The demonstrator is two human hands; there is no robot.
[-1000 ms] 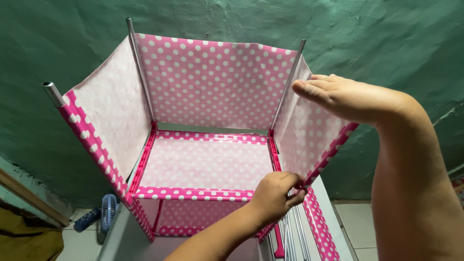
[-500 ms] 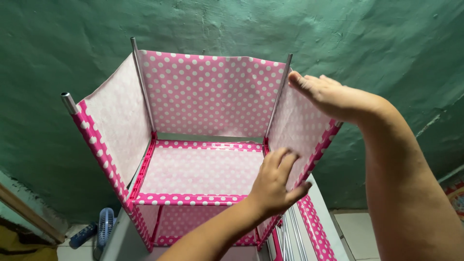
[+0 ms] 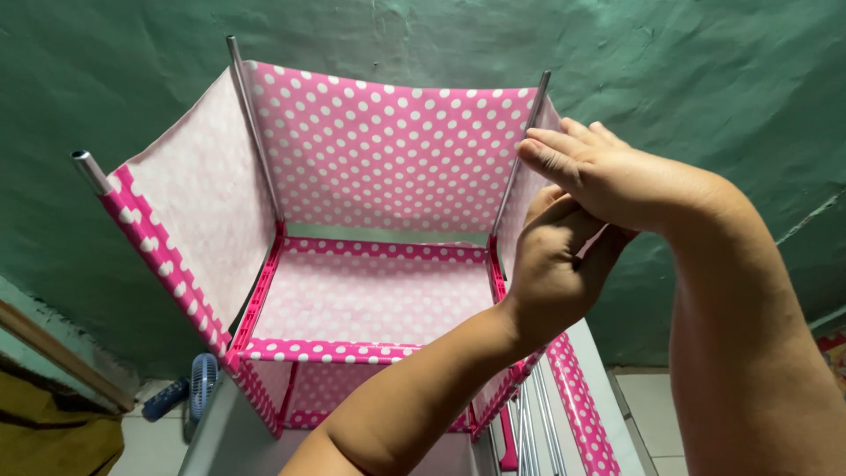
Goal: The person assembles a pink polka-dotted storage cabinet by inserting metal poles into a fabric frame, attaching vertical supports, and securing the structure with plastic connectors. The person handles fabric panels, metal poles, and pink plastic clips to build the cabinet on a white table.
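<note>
Head view: the pink fabric organiser [image 3: 370,291] with white dots is standing against a green wall [image 3: 705,79], its open top facing the camera, with thin metal poles rising at its corners. The right hand [image 3: 617,181] is reaching in from the right and resting its fingers, held together and flat, over the top edge of the right side panel [image 3: 529,198], just beside the far right pole [image 3: 522,150]. Whether the thumb is pinching the fabric underneath cannot be told. The left hand [image 3: 555,264] is coming up from the near side and is pressing against the same panel right under the right hand, touching it; its fingers are curled loosely, and the panel edge is hidden behind it.

Compared with 0.5 s ago, the left hand is sitting higher and further right: then it was spread open low on the panel, well below the right hand, and now the 2 hands are meeting. The right hand is sitting slightly lower on the edge.

A loose pole end [image 3: 90,167] is sticking out at the near left corner. A small blue fan [image 3: 203,383] is lying on the floor at the lower left.
</note>
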